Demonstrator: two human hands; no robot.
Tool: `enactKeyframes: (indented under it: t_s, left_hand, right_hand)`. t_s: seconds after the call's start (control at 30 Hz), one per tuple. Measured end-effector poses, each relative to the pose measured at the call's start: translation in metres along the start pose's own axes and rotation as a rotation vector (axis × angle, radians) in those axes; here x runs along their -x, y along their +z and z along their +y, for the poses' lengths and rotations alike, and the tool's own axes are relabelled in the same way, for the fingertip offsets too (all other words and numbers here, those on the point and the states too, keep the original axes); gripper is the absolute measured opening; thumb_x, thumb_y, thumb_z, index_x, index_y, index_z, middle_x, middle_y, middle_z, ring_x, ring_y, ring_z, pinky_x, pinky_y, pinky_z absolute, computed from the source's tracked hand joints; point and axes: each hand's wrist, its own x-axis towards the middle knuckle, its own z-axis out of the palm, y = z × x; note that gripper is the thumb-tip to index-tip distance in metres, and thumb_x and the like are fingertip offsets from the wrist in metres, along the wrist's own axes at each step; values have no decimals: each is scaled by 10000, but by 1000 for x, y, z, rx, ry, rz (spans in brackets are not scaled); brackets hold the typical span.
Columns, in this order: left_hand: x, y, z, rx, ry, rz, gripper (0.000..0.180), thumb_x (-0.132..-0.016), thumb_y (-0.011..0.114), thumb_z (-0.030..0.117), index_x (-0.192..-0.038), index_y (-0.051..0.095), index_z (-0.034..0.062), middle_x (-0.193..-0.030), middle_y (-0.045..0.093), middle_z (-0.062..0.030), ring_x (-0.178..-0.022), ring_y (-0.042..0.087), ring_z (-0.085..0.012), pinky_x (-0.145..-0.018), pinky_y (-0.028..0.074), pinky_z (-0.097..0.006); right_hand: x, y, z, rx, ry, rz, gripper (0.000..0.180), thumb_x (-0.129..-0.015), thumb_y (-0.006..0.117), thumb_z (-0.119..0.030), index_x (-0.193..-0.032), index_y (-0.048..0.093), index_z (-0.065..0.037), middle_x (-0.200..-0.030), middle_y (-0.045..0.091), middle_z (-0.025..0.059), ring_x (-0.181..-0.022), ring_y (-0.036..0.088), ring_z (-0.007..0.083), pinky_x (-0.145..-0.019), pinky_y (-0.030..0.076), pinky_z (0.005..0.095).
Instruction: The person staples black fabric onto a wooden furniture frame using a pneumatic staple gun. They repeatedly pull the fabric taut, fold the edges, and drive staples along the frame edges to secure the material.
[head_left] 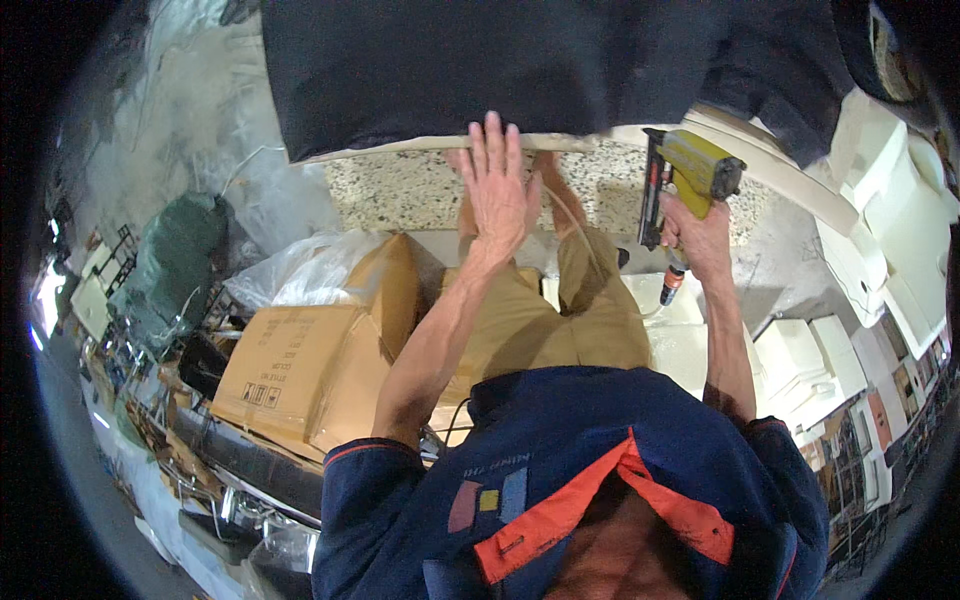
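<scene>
A large black fabric (pixel 430 70) spreads over the piece in front of me. Its near border runs along a pale edge strip (pixel 400 149), which curves on to the right. My left hand (pixel 500 195) lies with fingers stretched out, fingertips on the fabric at this border. In my right hand (pixel 700 235) is a yellow and black air stapler (pixel 700 165), gripped by its handle and held upright beside the pale edge. An orange and black hose fitting (pixel 672 286) hangs at the base of the handle. Whether the stapler's nose touches the edge, I cannot tell.
A thin air hose (pixel 580 225) passes over my legs. Brown cardboard boxes (pixel 290 365) and clear plastic wrap (pixel 300 270) stand at my left, with a dark green wrapped bundle (pixel 180 265) beyond. White moulded pieces (pixel 890 220) are stacked at the right. Speckled flooring (pixel 390 195) shows below the edge.
</scene>
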Motion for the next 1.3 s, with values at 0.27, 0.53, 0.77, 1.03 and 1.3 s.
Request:
enactKeyframes:
  t_s: [0.27,0.53,0.77,1.03,1.3]
  left_hand:
    - [0,26,59,99,-31,25,960,-785,788,127,-1587,283,-24,-1711,126,-222,-1579,104,-440,-1236,154,-624]
    - [-13,14,80,82,31,-102,971,-771,777,127,-1595,281,-5,-1712,137,-212,-1576,106,-449,-1220,151,-661]
    - [-14,23,79,10,138,-123,897,-776,734,114,-1565,337,-45,-1708,170,-209,-1583,146,-406,-1228,142,-651]
    - [-22,23,95,195,95,-5,698,-816,735,83,-1461,480,10,-1643,314,-220,-1537,253,-416,-1207,231,-611]
    - [-14,28,138,847,-346,63,453,-945,698,95,-1364,567,-15,-1110,712,-129,-914,695,-229,-766,570,-343]
  right_hand:
    - [3,-16,-5,100,19,-2,194,-942,733,-127,-1025,626,12,-638,572,13,-487,518,98,-456,450,277]
    - [2,-7,-8,175,68,-70,190,-938,723,-145,-967,645,26,-628,580,18,-503,527,101,-472,458,287]
    - [-6,-9,2,315,-65,15,267,-906,742,-176,-1001,678,66,-722,670,99,-613,631,180,-584,531,348]
    - [2,-122,-14,702,-99,204,546,-908,704,-205,-1376,551,32,-1002,714,251,-919,710,324,-843,554,429]
    - [-3,-230,0,797,-348,569,580,-916,687,-105,-1443,490,34,-994,700,205,-844,653,299,-799,529,414]
